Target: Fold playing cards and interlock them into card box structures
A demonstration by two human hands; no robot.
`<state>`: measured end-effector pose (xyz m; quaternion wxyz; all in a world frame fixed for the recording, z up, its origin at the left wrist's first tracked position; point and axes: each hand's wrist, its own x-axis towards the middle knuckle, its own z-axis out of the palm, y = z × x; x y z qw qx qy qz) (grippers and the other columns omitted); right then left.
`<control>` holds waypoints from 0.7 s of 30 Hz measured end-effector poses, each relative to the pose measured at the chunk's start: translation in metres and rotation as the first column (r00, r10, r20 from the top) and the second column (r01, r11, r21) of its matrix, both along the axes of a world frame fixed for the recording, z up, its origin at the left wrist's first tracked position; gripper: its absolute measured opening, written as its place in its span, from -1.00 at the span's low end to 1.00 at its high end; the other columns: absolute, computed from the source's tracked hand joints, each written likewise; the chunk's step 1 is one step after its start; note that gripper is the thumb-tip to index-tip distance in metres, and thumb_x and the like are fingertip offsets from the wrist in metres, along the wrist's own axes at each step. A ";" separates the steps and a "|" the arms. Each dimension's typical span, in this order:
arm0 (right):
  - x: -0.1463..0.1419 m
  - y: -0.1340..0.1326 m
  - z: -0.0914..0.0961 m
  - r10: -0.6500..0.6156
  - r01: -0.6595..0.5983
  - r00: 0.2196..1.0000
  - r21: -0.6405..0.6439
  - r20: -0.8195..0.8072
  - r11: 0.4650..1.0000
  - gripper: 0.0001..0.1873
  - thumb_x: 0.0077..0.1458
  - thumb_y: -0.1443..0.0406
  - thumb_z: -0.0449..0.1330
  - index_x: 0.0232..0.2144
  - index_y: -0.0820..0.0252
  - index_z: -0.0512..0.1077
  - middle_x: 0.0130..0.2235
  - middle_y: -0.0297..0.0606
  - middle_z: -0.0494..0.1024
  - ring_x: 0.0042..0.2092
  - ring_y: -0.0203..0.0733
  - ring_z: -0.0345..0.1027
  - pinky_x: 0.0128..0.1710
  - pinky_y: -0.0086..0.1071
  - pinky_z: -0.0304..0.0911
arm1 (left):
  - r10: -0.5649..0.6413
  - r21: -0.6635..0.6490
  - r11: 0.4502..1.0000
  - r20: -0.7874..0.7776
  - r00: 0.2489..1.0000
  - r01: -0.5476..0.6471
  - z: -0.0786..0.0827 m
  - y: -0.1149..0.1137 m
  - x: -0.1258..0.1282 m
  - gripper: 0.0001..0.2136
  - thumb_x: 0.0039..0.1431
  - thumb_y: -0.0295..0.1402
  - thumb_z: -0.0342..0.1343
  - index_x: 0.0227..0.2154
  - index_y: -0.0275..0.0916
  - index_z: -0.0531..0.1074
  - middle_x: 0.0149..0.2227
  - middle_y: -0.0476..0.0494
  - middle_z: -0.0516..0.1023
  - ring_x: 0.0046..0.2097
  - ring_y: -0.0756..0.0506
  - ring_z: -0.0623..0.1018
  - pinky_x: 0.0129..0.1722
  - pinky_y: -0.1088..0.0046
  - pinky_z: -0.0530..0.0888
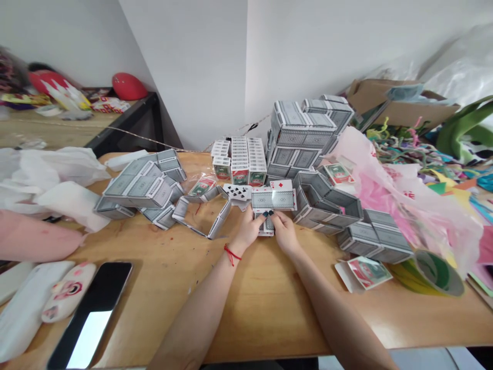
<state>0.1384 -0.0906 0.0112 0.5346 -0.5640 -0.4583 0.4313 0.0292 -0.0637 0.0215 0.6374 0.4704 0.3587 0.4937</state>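
The left hand [251,227] and right hand [284,232] pinch a playing card [266,225] close together.
Both arms [208,298] reach forward over the wooden table [262,308], thumbs side by side on the card, right by some flat cards [283,201] near the middle. Folded card shapes [136,182] stand on both sides. A phone [98,298] lies far to the left, and pale walls [192,67] rise behind.
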 end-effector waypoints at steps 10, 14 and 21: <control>0.003 -0.006 0.002 0.205 -0.202 0.972 -0.037 0.114 0.979 -0.60 0.07 0.01 -0.03 -0.59 0.17 0.21 -0.62 -0.41 0.23 -0.57 -0.33 0.10 -0.58 -0.45 0.03 | 0.137 0.088 0.988 -0.081 0.987 -0.130 -0.010 -0.001 0.000 -0.74 0.03 -0.39 0.09 -0.19 -0.22 0.26 -0.11 -0.15 0.44 -0.01 -0.11 0.41 -0.01 0.33 0.31; 0.000 -0.004 -0.002 0.059 -0.071 0.960 0.036 0.273 0.997 -0.61 0.06 0.03 -0.01 -0.61 0.19 0.23 -0.60 -0.37 0.27 -0.53 -0.31 0.12 -0.53 -0.44 0.06 | 0.143 0.107 0.985 -0.094 0.985 -0.133 -0.010 0.000 -0.001 -0.75 0.03 -0.40 0.07 -0.19 -0.22 0.26 -0.12 -0.15 0.44 -0.04 -0.09 0.42 -0.02 0.34 0.31; 0.000 -0.008 0.001 0.288 -0.275 0.954 -0.139 0.087 0.951 -0.65 0.08 0.02 -0.04 -0.55 0.13 0.18 -0.67 -0.45 0.20 -0.66 -0.31 0.15 -0.66 -0.45 0.08 | 0.213 0.120 0.973 -0.123 0.969 -0.198 -0.004 -0.001 -0.002 -0.78 0.05 -0.42 0.05 -0.21 -0.23 0.27 -0.09 -0.19 0.43 -0.05 -0.08 0.42 -0.03 0.36 0.31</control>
